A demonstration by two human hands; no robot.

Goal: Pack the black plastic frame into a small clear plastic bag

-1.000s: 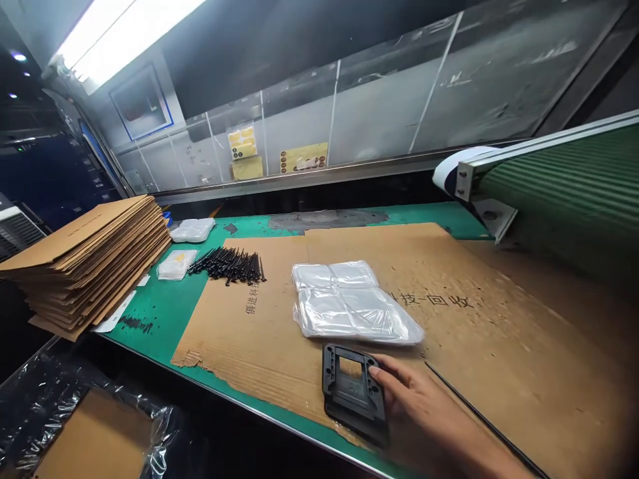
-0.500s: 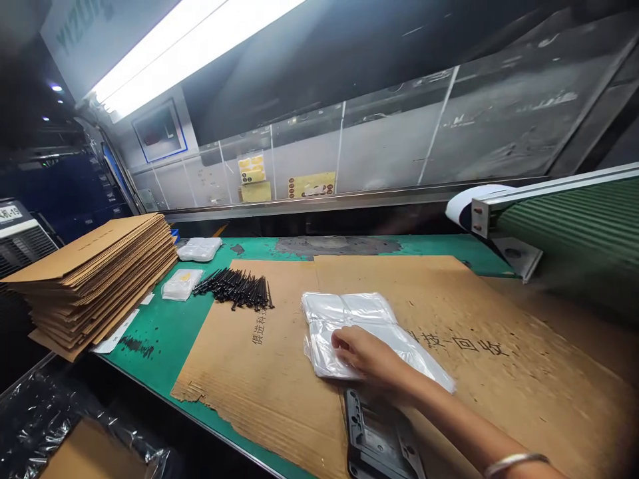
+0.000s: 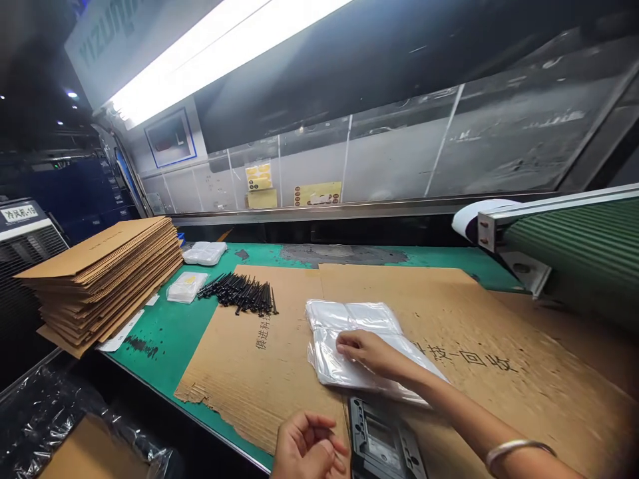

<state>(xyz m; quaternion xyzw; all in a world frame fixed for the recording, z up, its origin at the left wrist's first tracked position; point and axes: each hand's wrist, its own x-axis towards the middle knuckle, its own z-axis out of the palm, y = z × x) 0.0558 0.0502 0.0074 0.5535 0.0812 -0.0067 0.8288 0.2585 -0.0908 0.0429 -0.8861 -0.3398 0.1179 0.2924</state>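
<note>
A stack of clear plastic bags (image 3: 349,319) lies on the flattened cardboard in front of me. My right hand (image 3: 367,352) rests over it with curled fingers drawn together against the top plastic bag; the fingertips are partly hidden. At the bottom edge, my left hand (image 3: 309,447) is raised with its palm facing inward. Its fingers are loosely bent, a gap shows between forefinger and thumb, and nothing is visible in it. Just right of this hand is a dark grey rectangular plastic part (image 3: 384,439) with a frame-like recess, cut off by the lower edge.
A pile of black, thin, pin-like pieces (image 3: 244,293) lies on the cardboard sheet (image 3: 259,392). Folded cartons (image 3: 114,266) are stacked at the left, beside two small packs of bags (image 3: 187,286). A green conveyor belt (image 3: 574,233) juts in from the right. A black-lined box (image 3: 90,446) stands lower left.
My left hand has come into view at the bottom, beside the grey part. My right hand stays on the bag stack with little movement. The whole view has shifted slightly.
</note>
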